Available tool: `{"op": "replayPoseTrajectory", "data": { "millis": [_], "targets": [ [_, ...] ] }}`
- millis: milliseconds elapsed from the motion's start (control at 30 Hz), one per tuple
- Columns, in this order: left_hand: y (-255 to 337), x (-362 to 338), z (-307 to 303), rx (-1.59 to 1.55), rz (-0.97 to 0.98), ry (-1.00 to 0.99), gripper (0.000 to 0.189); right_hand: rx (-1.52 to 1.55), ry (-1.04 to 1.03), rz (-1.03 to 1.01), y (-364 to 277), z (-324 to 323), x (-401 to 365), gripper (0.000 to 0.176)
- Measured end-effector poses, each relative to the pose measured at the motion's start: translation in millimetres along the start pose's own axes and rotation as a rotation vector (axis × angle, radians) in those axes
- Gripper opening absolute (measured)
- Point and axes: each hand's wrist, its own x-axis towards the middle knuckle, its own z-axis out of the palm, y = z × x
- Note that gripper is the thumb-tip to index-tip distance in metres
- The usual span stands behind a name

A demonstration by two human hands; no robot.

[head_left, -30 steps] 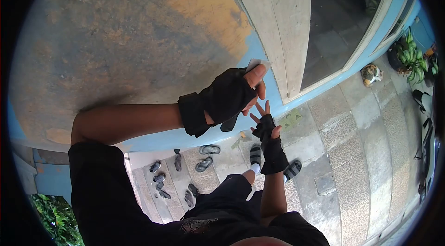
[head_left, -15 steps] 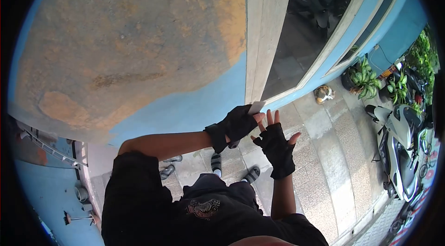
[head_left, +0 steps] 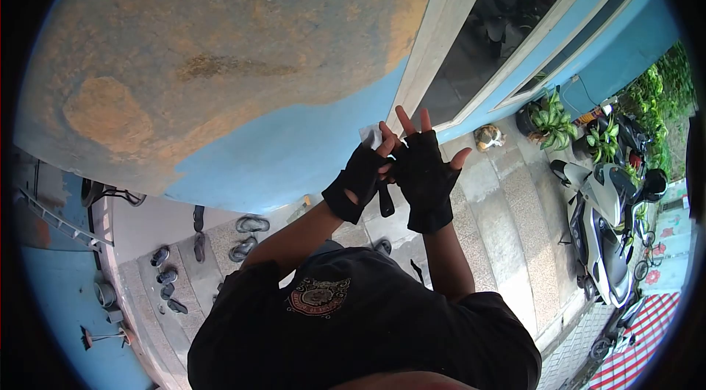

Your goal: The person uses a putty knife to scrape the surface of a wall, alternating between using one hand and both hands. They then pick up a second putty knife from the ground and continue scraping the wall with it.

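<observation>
My left hand (head_left: 360, 177), in a black fingerless glove, is closed around a scraper. The scraper's flat pale blade (head_left: 370, 136) sticks out beyond the fingers, and a dark handle end shows below the hand; the middle of it is hidden in the grip. Close beside it, my right hand (head_left: 422, 180), gloved the same way, has its fingers spread and thumb out, back towards me. Fingertips of the left hand overlap the right glove's edge in this view. Past both hands stands a blue wall (head_left: 294, 140) with a large bare, orange-brown patch (head_left: 243, 15).
A cat (head_left: 487, 137) lies by the wall near a potted plant (head_left: 551, 123). A motorbike (head_left: 607, 243) is parked at the right on the tiled floor (head_left: 515, 221). Sandals (head_left: 252, 224) lie at lower left; a ladder (head_left: 59, 219) leans at the far left. A framed dark window (head_left: 485, 44) adjoins the wall.
The view has shifted, bringing more sandals into sight. Both hands are higher and nearer each other, and the blade has tipped from pointing right to pointing up and left.
</observation>
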Motion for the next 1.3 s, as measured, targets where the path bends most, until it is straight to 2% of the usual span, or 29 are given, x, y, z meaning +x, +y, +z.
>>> {"op": "replayPoseTrajectory", "data": {
  "millis": [33,100,167,233,333,367,433,467,500,533,567,600,633,667,700,733,767,800,833,900,933,967,1033,1067,1100,1167,1300],
  "targets": [
    [3.8,-3.9,-3.6,-0.006,0.0,0.004,0.033,-0.001,0.003,0.007,3.7,2.7,2.0,0.108],
    [9.4,-11.8,-12.0,0.014,-0.022,0.087,0.033,0.028,-0.124,0.043,10.0,7.7,4.2,0.11],
    [22.7,-14.8,-25.5,0.063,-0.003,0.024,0.037,-0.033,-0.036,0.042,16.4,20.1,4.3,0.113],
    [29.5,-20.7,-36.2,0.139,0.239,0.189,0.043,-0.09,0.055,0.031,24.3,25.0,5.2,0.115],
    [36.7,-27.2,-49.6,0.172,0.281,0.179,0.045,-0.618,0.028,0.025,36.7,14.4,9.6,0.128],
    [39.7,-26.8,-51.5,0.204,0.32,0.167,0.045,-0.619,0.038,0.013,47.5,6.8,9.1,0.128],
    [50.5,-31.5,-50.5,0.215,0.329,0.138,0.045,-0.731,-0.092,0.078,71.0,-2.5,13.7,0.128],
    [56.1,-33.1,-51.6,0.358,0.445,0.137,0.045,-0.766,-0.065,0.102,82.0,1.8,9.1,0.123],
    [60.6,-33.7,-52.9,0.498,0.562,0.134,0.045,-0.69,-0.037,0.078,94.0,2.2,4.6,0.107],
    [64.4,-33.6,-54.8,0.296,0.429,0.082,0.049,-1.052,-0.04,0.159,94.2,0.0,3.4,0.094],
    [68.4,-31.4,-59.0,0.294,0.417,0.065,0.049,-1.411,-0.039,0.249,94.0,-2.6,2.5,0.082],
    [73.6,-28.7,-63.2,0.432,0.444,0.059,0.05,-1.584,-0.102,0.057,98.4,-1.5,3.7,0.056],
    [77.9,-28.1,-66.5,0.571,0.468,0.055,0.051,-1.585,-0.082,0.058,100.5,0.3,2.7,0.056],
    [80.4,-30.3,-68.1,0.516,0.331,-0.029,0.051,-1.301,0.102,0.225,101.0,2.9,-0.1,0.051],
    [83.2,-31.5,-65.5,0.514,0.311,-0.033,0.051,-1.0,0.276,0.38,99.1,12.9,-2.2,0.047],
    [86.1,-30.6,-62.6,0.522,0.267,-0.021,0.05,-0.975,0.265,0.324,94.1,22.2,-1.8,0.049],
    [86.7,-27.4,-61.4,0.532,0.224,-0.011,0.049,-0.946,0.196,0.247,95.5,4.4,-3.4,0.051],
    [80.1,-21.3,-66.0,0.534,0.207,-0.017,0.049,-0.861,0.226,0.166,90.1,4.6,-3.7,0.06],
    [67.1,-12.2,-75.2,0.529,0.272,0.037,0.045,-0.778,0.253,0.084,82.5,6.8,-3.6,0.07],
    [51.6,0.8,-81.2,0.514,0.415,0.152,0.038,-0.502,0.186,0.069,63.4,3.0,-1.1,0.088],
    [44.5,2.7,-74.6,0.45,0.349,0.26,0.035,-0.355,0.266,0.067,60.3,4.2,2.5,0.096],
    [42.1,4.0,-70.5,0.45,0.345,0.267,0.035,-0.352,0.268,0.074,55.9,2.4,2.1,0.096],
    [39.4,10.2,-62.8,0.909,0.435,0.118,0.031,-0.062,0.235,0.084,44.7,0.8,5.1,0.096],
    [34.9,13.4,-55.7,0.989,0.398,0.041,0.027,-0.06,0.218,0.079,39.7,2.4,5.3,0.097],
    [41.3,5.6,-39.1,0.925,0.222,0.01,0.026,-0.052,0.219,0.089,36.2,-2.7,4.9,0.097],
    [26.6,12.1,-35.6,1.152,0.338,0.067,0.028,0.036,0.234,0.088,27.4,-15.2,5.6,0.096],
    [4.8,33.2,-30.7,1.003,0.248,0.086,0.029,0.115,0.224,0.122,6.6,-25.5,8.8,0.096]
  ]
}}
